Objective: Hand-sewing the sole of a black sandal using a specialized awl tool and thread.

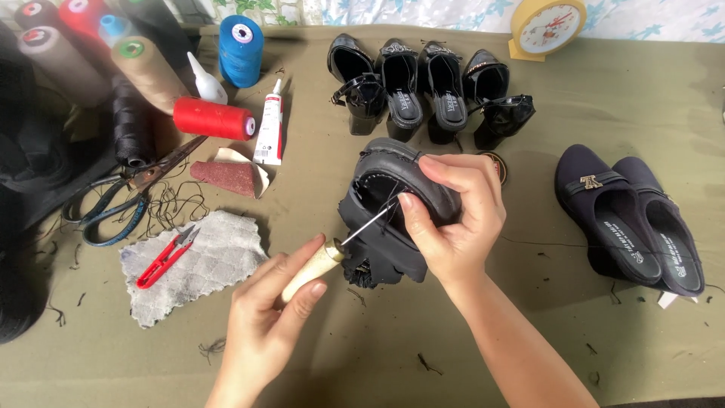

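Shoe repair bench, olive cloth (574, 332) covering, seen from above

Cloth-covered table carried, largest first: pair of dark slip-on shoes (630, 223) at right; row of black heeled shoes (427, 87) along the far edge; thread cones (136, 68) at far left, one blue (241, 49), one red (214, 119) lying flat; grey quilted rag (200, 264) with red thread snips (165, 258) on it; large scissors (124, 196); white glue tube (269, 128). Black shoe (393, 219) sat at centre, tilted, gripped around its upper by the right hand (453, 219), fingers curled tight. Left hand (268, 317) pinched the wooden handle of an awl (321, 264), its needle reaching into the shoe's stitched edge
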